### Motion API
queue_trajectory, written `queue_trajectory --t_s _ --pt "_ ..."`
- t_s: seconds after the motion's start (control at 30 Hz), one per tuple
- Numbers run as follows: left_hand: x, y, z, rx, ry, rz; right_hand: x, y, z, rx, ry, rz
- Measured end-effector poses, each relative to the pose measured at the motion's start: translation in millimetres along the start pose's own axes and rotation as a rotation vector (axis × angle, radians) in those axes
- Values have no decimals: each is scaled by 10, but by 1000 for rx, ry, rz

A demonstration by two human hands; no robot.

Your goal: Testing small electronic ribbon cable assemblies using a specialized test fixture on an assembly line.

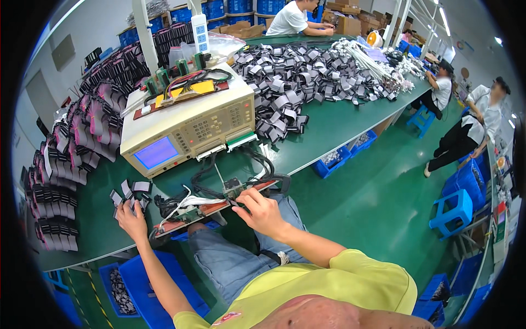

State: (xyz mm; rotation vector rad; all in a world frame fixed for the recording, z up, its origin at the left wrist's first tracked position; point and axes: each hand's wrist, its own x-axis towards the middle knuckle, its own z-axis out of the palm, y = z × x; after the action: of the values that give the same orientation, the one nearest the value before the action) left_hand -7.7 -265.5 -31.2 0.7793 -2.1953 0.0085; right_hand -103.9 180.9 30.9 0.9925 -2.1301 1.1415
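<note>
My left hand [132, 220] rests at a small heap of short grey ribbon cables [141, 187] with black connectors. Its fingers are apart and touch the nearest pieces. At the front edge of the bench, my right hand [259, 211] pinches a small dark connector [234, 203] beside a test fixture [233, 187]; the fingers partly hide it. Black and white wires run from the fixture strip to a beige bench tester [189, 129] with a lit blue screen [155, 152]. A second fixture block [189, 215] with white wires sits between my hands.
Bundled ribbon cables [55, 203] line the left side. A large heap of loose ones [307, 71] covers the bench behind the tester. Blue bins [159, 288] stand below, and a blue stool [452, 214] is on the right. Several people are farther off.
</note>
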Motion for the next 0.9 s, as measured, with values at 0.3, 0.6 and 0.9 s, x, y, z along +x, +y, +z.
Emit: queue_trajectory --t_s 0.3,0.6,0.9 --pt "-128 71 -366 -128 57 72 65 -43 26 58 -144 -48" --pt "20 110 -343 -694 283 -59 110 -17 -64 51 -249 37" --pt "84 -103 -99 -1503 -89 -454 271 28 -98 -125 -428 -140"
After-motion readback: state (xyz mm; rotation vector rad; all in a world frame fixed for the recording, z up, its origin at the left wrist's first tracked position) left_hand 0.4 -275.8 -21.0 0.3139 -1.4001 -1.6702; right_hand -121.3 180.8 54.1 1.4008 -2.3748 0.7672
